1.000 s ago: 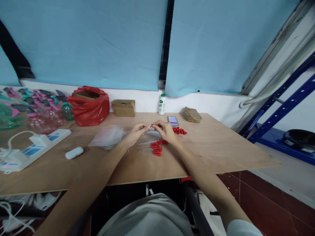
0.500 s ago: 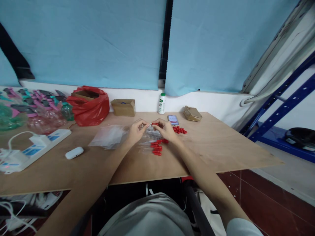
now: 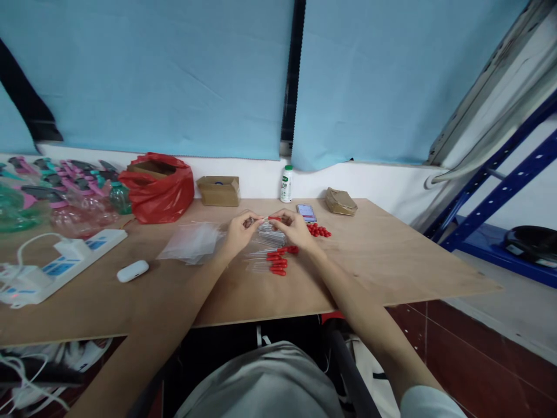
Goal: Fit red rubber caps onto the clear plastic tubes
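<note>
Over the middle of the wooden table [image 3: 391, 261], my left hand [image 3: 242, 230] pinches the end of a thin clear glass tube. My right hand [image 3: 295, 228] pinches a small red rubber cap [image 3: 274, 219] at the tube's other end. Both hands are closed and nearly meet. Below them lie several clear tubes with red caps fitted [image 3: 277, 264]. A heap of loose red caps [image 3: 318, 231] sits just right of my right hand. Bare clear tubes [image 3: 270, 237] lie under my hands.
Clear plastic bags [image 3: 191, 241] lie left of my hands. A white case [image 3: 133, 270] and power strip [image 3: 61, 264] sit further left. A red bag [image 3: 159, 186], cardboard box [image 3: 219, 190], white bottle [image 3: 286, 184], phone [image 3: 306, 212] and brown packet [image 3: 340, 201] line the back. Blue shelving [image 3: 500, 191] stands right.
Both hands have lifted slightly and drawn closer together, and the red cap now sits against the tube's end between the fingertips.
</note>
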The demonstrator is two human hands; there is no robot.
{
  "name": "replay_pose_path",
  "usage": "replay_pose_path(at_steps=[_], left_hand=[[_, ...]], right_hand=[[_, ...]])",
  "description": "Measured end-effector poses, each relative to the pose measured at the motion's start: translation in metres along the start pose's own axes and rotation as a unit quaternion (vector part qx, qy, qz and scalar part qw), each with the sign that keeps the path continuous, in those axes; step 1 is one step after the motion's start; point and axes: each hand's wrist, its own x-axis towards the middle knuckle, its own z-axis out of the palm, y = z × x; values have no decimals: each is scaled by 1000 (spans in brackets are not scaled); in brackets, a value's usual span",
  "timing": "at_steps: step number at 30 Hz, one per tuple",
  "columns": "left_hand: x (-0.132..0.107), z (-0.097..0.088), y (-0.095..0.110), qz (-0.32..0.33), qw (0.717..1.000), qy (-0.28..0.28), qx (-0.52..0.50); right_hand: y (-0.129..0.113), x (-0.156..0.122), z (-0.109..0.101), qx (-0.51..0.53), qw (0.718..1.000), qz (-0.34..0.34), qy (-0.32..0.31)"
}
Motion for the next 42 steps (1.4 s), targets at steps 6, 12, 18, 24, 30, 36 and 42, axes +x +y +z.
replay_pose_path(at_steps=[6, 12, 18, 24, 30, 36, 42], left_hand=[[1, 4, -4, -14, 999, -2, -31], [1, -1, 5, 4, 1000, -19, -5], [2, -3, 17, 32, 999, -22, 4], [4, 4, 16, -14, 999, -5, -53], [1, 0, 15, 5, 1000, -6, -18], [-1, -2, 22, 17, 1000, -12, -4], [0, 0, 13, -7, 1000, -18, -20]], right_hand=[[-7, -4, 1, -29, 999, -28, 15], [-7, -6, 2, -38, 998, -34, 23], [-8, -4, 2, -16, 999, -21, 28], [-9, -4, 9, 37, 997, -36, 61], [-2, -2, 6, 36, 998, -11, 44], [0, -2, 2, 63, 998, 3, 27], [-3, -4, 1, 31, 999, 0, 8]])
